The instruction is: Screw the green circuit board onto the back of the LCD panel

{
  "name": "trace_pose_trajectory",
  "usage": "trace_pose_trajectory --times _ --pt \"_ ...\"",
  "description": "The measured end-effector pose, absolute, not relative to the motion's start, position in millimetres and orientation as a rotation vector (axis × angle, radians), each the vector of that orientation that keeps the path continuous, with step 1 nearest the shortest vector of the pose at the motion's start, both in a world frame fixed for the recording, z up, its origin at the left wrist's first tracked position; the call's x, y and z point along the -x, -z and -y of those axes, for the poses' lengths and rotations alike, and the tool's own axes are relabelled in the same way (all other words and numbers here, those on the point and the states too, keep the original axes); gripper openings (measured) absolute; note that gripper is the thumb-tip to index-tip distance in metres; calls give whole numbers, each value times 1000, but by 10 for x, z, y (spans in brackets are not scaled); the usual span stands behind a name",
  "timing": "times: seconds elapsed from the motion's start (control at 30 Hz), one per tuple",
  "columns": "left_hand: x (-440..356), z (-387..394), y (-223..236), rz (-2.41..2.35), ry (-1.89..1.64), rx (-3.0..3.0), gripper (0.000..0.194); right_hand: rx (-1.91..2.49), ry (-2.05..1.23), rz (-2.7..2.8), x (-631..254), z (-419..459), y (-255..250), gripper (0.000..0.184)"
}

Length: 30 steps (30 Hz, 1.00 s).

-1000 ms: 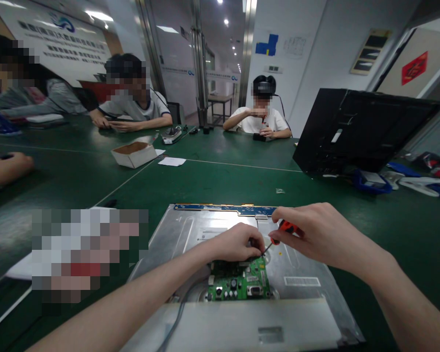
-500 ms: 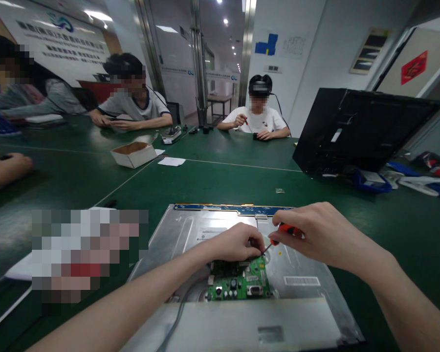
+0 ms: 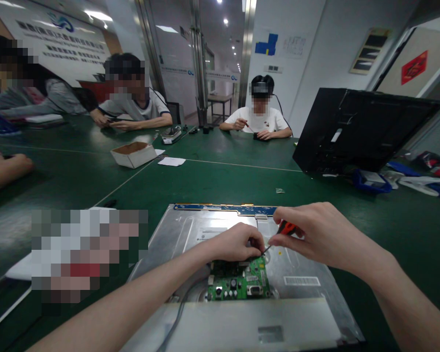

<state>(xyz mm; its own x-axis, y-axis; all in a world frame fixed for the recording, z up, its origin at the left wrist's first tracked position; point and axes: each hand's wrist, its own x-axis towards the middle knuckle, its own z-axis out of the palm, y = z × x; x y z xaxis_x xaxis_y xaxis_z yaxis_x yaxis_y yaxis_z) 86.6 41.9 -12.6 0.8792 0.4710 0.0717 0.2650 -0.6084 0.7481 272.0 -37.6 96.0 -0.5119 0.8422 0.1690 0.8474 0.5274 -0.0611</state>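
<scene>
Plainly, right fingers (image 3: 289,214) grip the screwdriver (image 3: 287,228), left fingers (image 3: 257,238) (curled narrow) at the board (image 3: 242,281).

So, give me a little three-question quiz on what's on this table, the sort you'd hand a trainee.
1. True or false: the right hand holds the red-and-black screwdriver.
2. What does the green circuit board lie on?
a) the open white cardboard box
b) the silver metal panel
c) the large black casing
3. Fill in the blank: the narrow blue strip runs along the panel's ____ edge, as the wearer sees it.

Key: 1 true; 2 b; 3 far
</scene>
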Motion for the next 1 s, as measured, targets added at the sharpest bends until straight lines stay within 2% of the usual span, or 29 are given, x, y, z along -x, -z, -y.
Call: trace_pose_trajectory --times 0.13,0.27,0.37,0.53,0.67,0.77,0.9,1.0 --pt "-867 -420 130 -531 -336 -2256 14 1437 81 2578 -2712 373 -943 3" --pt "-867 -413 125 -534 -324 -2251 14 1389 35 2560 -2714 390 -946 17" --pt "-865 -411 128 -535 -325 -2218 15 1418 98 2565 -2716 379 -946 10" --pt "-867 -424 149 -533 -323 -2197 14 1524 181 2578 -2718 348 -928 17" --pt "-867 -428 143 -533 -327 -2246 14 1473 118 2552 -2714 362 -929 5" --pt "-865 -421 126 -534 -329 -2261 13 1412 31 2553 -2714 391 -944 18" --pt "-862 -417 121 -529 -319 -2242 14 1415 66 2564 -2719 399 -953 12" --pt "-860 -425 137 -527 -320 -2220 15 1478 145 2566 -2721 372 -941 20"
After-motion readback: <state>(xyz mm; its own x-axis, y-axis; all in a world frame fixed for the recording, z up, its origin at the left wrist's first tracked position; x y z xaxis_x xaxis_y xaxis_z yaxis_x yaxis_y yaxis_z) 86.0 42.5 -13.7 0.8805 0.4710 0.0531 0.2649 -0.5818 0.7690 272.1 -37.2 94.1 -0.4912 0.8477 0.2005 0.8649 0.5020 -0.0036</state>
